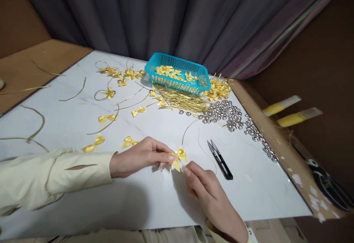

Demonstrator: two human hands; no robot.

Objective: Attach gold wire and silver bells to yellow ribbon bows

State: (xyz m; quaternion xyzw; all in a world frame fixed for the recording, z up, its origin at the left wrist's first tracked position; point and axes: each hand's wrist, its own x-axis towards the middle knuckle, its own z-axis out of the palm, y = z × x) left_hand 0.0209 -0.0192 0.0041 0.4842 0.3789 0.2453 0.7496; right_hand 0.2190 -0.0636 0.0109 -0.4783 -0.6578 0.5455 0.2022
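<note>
A yellow satin ribbon bow (180,154) is pinched between the thumb and fingers of my left hand (149,156), just above the white tabletop. My right hand (206,186) is closed right below and beside the bow, its thumb and forefinger pressed together on what looks like a thin cord coming from the bow. Most of that cord is hidden by the fingers. More yellow bows (106,118) lie on the table beyond my left forearm. Black thread snips (221,162) rest to the right, beyond my right hand.
A blue plastic basket (177,82) holding yellow bows stands at the back. Near it lie a bundle of gold cords (182,101), many small silver bells (225,112) and a heap of bows (218,88). Large scissors (329,184) and two yellow-filled tubes (290,117) are at right.
</note>
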